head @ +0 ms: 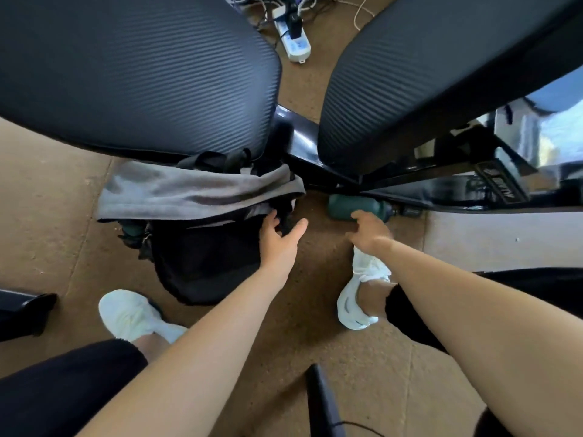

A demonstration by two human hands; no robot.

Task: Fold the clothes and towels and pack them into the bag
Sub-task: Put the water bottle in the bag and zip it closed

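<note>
A black bag [208, 260] lies on the brown floor below the left chair. A grey towel [195, 192] is draped across its upper end. My left hand [279, 238] hovers at the bag's right edge, fingers spread and relaxed, just below the towel's right corner. My right hand [369, 230] reaches down beside a dark green bottle [350, 208] that lies on the floor under the table frame; its fingers curl loosely and hold nothing that I can see.
Two black mesh chair backs [138, 74] [426, 74] fill the top. A black table frame [410, 181] runs between them. A white power strip [293, 42] with cables lies further away. My white shoes [132, 313] [359, 298] stand on the floor.
</note>
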